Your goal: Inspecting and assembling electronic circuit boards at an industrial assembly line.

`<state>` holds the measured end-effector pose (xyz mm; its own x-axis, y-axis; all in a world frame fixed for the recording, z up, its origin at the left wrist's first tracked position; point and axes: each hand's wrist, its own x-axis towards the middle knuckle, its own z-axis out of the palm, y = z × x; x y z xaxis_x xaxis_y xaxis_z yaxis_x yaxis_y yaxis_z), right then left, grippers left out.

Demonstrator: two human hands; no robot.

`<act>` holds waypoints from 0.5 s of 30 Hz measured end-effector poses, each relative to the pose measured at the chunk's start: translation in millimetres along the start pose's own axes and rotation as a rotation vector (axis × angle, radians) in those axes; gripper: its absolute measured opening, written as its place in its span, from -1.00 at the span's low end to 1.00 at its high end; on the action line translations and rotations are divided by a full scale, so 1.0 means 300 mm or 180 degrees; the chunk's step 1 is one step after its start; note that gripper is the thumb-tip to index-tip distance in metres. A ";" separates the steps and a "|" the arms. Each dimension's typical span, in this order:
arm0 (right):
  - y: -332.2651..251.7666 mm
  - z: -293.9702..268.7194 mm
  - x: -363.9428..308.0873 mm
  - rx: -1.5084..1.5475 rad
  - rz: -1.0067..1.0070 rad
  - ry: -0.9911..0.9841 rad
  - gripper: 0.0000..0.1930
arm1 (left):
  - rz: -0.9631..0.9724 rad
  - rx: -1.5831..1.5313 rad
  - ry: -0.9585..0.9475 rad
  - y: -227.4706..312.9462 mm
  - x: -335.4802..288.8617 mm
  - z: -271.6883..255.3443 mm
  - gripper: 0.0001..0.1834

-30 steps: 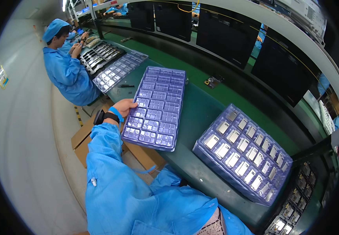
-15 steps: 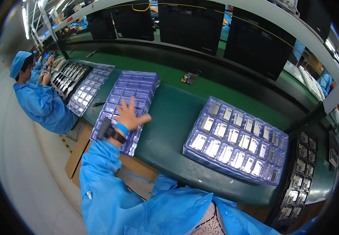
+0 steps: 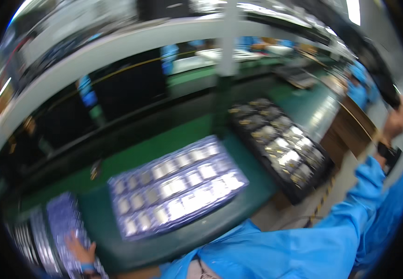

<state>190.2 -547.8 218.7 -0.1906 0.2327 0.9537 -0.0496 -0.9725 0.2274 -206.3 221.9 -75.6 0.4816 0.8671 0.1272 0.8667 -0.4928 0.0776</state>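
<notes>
At the lower left, my left hand [image 3: 81, 251] lies over an empty-looking purple compartment tray [image 3: 63, 209], its fingers apart and holding nothing I can make out. My right hand [image 3: 395, 122] is raised at the far right, beyond the edge of the table. It meets the lower end of a long dark object [image 3: 382, 76], whose kind I cannot tell. Motion blur hides whether the fingers close on it. Between my arms, a stacked purple tray [image 3: 117, 218] holds rows of silver-white rectangular parts [image 3: 173, 186].
A black tray [image 3: 299, 195] of small metallic parts sits to the right on the green table [image 3: 252, 186]. Beyond it stands a brown cardboard box [image 3: 357, 123]. A small loose part [image 3: 95, 169] lies farther back. A post [image 3: 227, 46] rises behind; a blue-clad person [image 3: 358, 86] is at far right.
The view has swung to the right. My right hand has come into view, raised beside the dark object. My left hand stays over the purple tray, now at the lower left.
</notes>
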 end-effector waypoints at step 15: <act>-0.197 -0.717 -0.372 -0.0991 0.0298 0.0143 -0.76 | 0.1701 -0.2331 0.1457 0.657 -0.018 -0.352 -0.41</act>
<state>3.6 -515.4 56.7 -0.2513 0.1490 0.9564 -0.3259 -0.9434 0.0614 -51.9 112.5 43.2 0.5535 0.4848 0.6772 0.1858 -0.8645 0.4671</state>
